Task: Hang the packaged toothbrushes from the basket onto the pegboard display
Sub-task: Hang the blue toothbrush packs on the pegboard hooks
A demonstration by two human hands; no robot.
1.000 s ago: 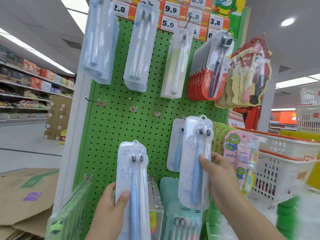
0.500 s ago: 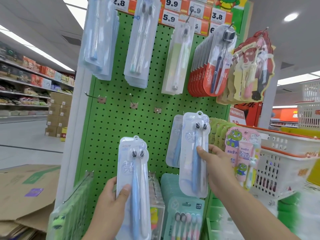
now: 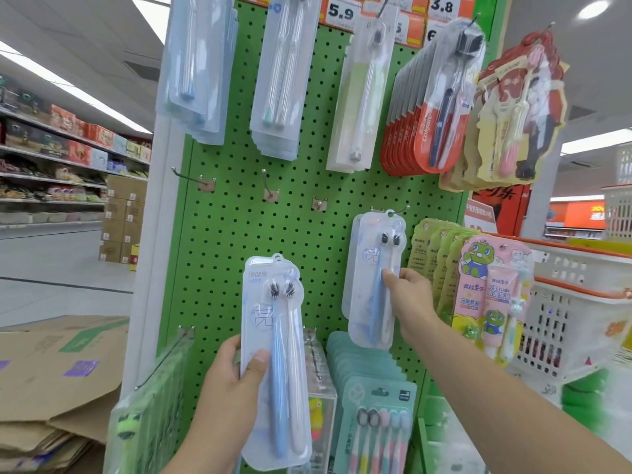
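The green pegboard fills most of my view, its upper row crowded with hanging toothbrush packs, its middle row holding three bare hooks. To my right sits the white basket with the orange rim, pressed close beside the display. Flattened cardboard boxes lie stacked at lower left.

My right hand holds a clear twin-toothbrush pack up against the board — thumb on the front face, the other fingers curled behind its right edge, pinching it. The pack's hang tab sits level with the wire hook, just in front of another pack of the same kind already on that peg. I cannot tell whether the hook tip has passed through the tab hole yet.

My left hand grips a second twin pack lower down, thumb pressed across the front and fingers wrapped behind the left edge; it hangs free of any peg.

The risk, as I judge it, is at that small tab — if I let go before the hole is fully over the upturned tip, the slick blister pack slides off and falls onto the packs below. Pushing at an angle could also bend the tab or jostle the pack behind it off the hook.
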